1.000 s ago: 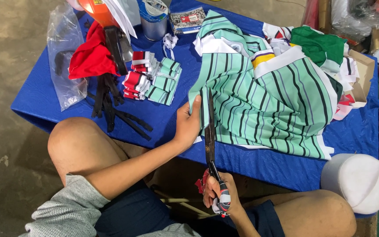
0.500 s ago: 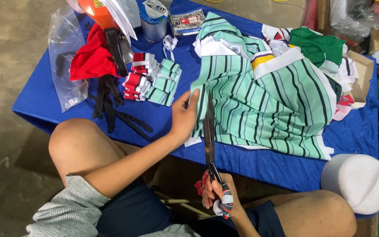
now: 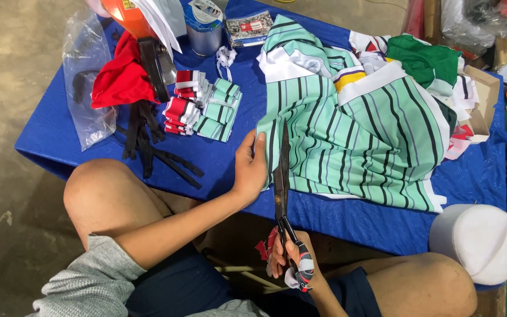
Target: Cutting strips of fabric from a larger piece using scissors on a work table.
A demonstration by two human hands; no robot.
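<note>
Seen from above, a seated person with bare knees works at a low table [image 3: 60,147] covered in blue cloth. The right hand [image 3: 291,261] is below the table's near edge, fingers curled shut through the wrapped handles of long dark scissors [image 3: 281,182]. The blades point away from the body and run up along the left edge of a mint-green fabric [image 3: 353,135] with dark stripes; they look nearly together, though whether they bite the cloth cannot be told. The left hand [image 3: 250,167] lies flat and open just left of the blades, fingertips pressing the fabric's edge onto the table — not pinching it. The fabric spreads from the scissors to the right and away, well beyond both hands. Left of the left hand lie folded striped pieces [image 3: 203,108] in red-and-white and green, with black strips [image 3: 148,147] and a red cloth [image 3: 118,79] further left. A clear plastic bag [image 3: 86,88] hangs at the table's left edge. A white rounded cap [image 3: 476,243] sits by the right knee.
</note>
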